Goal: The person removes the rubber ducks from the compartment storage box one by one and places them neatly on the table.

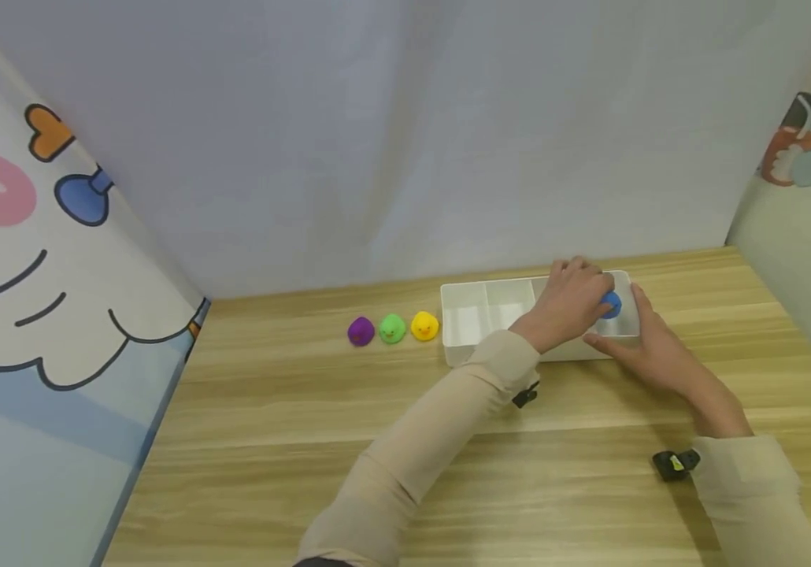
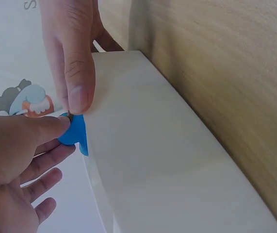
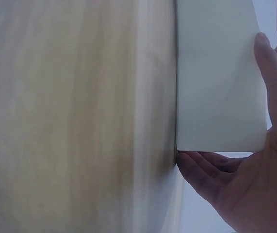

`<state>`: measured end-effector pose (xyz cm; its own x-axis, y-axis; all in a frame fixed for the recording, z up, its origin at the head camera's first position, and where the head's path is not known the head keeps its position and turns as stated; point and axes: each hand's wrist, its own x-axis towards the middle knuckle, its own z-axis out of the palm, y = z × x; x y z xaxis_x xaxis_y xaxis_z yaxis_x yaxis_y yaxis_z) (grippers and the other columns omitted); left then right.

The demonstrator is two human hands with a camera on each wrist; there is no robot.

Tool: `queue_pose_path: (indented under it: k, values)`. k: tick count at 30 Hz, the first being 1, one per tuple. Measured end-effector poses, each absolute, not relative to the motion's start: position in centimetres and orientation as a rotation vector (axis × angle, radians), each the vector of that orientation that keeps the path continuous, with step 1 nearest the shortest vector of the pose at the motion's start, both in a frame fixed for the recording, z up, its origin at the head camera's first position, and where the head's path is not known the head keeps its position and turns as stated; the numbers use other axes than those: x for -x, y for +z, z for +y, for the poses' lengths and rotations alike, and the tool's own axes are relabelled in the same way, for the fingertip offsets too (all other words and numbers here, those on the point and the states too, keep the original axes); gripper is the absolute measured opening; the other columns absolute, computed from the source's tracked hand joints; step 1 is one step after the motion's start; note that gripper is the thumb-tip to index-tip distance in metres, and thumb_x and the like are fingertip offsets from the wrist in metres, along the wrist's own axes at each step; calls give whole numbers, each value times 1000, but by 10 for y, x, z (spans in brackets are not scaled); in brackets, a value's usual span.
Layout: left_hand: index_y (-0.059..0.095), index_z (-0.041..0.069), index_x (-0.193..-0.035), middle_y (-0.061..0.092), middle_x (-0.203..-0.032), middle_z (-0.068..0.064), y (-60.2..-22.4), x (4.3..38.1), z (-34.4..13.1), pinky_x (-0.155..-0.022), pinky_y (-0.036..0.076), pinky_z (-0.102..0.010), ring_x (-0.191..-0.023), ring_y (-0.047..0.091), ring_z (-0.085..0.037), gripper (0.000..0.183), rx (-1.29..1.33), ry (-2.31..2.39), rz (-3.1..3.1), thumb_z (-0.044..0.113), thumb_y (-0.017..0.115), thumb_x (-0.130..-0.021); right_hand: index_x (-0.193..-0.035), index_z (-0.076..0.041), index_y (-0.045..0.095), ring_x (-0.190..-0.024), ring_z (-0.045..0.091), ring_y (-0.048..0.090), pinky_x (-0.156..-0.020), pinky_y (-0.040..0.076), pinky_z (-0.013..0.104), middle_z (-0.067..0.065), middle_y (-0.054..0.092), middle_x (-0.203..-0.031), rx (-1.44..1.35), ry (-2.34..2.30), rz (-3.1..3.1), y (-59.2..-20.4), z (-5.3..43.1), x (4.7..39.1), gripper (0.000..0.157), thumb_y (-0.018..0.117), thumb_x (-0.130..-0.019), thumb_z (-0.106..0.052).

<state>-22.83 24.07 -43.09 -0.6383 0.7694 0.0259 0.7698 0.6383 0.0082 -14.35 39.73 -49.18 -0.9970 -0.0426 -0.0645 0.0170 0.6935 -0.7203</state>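
Note:
My left hand reaches over the white divided box and pinches a blue toy duck between thumb and fingers at the rightmost compartment. In the left wrist view, the blue duck shows at the box rim, partly covered by the thumb. My right hand grips the right end of the box, its thumb along the front wall and its fingers round the end wall. The right wrist view shows that hand against the box corner, fingertips low near the tabletop.
Left of the box, a yellow duck, a green duck and a purple duck stand in a row on the wooden table. A pale curtain hangs behind the table, with printed panels at both sides.

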Motion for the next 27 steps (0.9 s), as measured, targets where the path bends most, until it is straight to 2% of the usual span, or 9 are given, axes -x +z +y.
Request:
queue_pose_path:
  k: [9,11,13,16,22,27]
  values:
    - [62,26,-130,67,-131,12,-424,227,230,-114,37,-33,-129,52,-12,31,1373,-72,-2739,42,50,-107,-161,-8,-19,-110,40,58,-82,49,41,34,46,-139,68,-1214,2839,-491,398,146,112,66,-98,-43]
    - [61,26,-131,66,-132,12,-423,226,227,-113,37,-32,-128,52,-11,31,1375,-84,-2732,42,50,-107,-161,-7,-20,-117,45,56,-86,51,46,38,41,-145,60,-1215,2827,-490,397,146,113,66,-98,-44]
    - [61,26,-132,66,-133,12,-420,225,224,-113,38,-32,-128,52,-11,32,1377,-97,-2727,42,49,-107,-160,-7,-22,-129,54,49,-97,49,60,43,30,-153,33,-1214,2808,-488,396,147,115,66,-97,-46]
    - [61,26,-134,65,-135,12,-416,222,217,-113,37,-32,-130,51,-11,34,1380,-128,-2730,42,49,-107,-159,-7,-25,-141,61,32,-109,33,74,46,11,-160,-9,-1200,2784,-487,396,147,117,65,-97,-50]
    - [60,24,-137,65,-137,10,-413,218,200,-113,38,-33,-132,50,-13,35,1383,-186,-2718,40,50,-107,-160,-6,-23,-127,53,42,-100,39,68,45,22,-156,-6,-1216,2803,-490,396,148,117,67,-96,-48]
    - [61,22,-135,64,-137,8,-415,216,187,-116,37,-36,-135,49,-15,34,1373,-234,-2724,38,50,-107,-160,-9,-24,-140,60,30,-108,31,75,44,9,-162,-41,-1217,2776,-492,396,148,119,67,-95,-50]
